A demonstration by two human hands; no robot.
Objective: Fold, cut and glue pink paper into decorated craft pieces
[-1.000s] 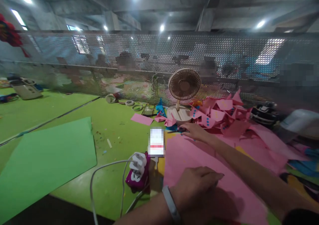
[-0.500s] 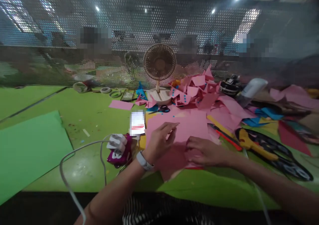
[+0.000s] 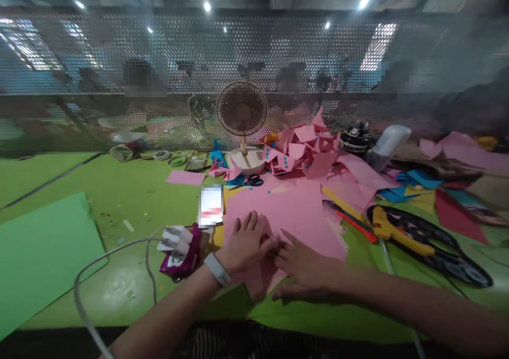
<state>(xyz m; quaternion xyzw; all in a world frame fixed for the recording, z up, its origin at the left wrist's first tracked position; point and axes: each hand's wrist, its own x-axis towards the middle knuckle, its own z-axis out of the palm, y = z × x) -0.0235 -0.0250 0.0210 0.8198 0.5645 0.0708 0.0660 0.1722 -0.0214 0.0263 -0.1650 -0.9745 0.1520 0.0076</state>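
We press both hands, left hand [image 3: 244, 242] and right hand [image 3: 304, 266], flat with open grip on the pink paper sheet [image 3: 286, 213] near the table's [image 3: 119, 189] front edge; light, floppy, easily creased, best pinched at its edges.

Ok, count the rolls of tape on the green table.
3 tape rolls at the far edge by the mesh: one far left, one in the middle, one right of it. Paper scraps may hide more.

Craft workshop: paper scraps [image 3: 306, 152], scissors [image 3: 251, 181], mesh-partitioned benches [image 3: 119, 184].
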